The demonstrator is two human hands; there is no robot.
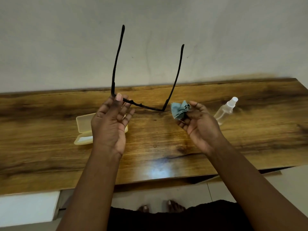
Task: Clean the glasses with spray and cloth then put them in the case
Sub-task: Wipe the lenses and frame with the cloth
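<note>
Your left hand (110,121) pinches the glasses (146,106) at one front corner, held above the table (216,147) with arms open; your right hand (199,124) grips the bunched cloth (180,110). They look light and fragile: hold the rim, not the lens.

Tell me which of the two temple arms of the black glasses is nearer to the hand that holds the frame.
The longer-looking temple arm, on the picture's left: it rises right beside the left hand pinching the black glasses. The other arm stands near the crumpled blue cloth.

Wooden table (233,147) against pale wall (233,39); tiled floor (191,194), possibly bare toes (173,205).
</note>
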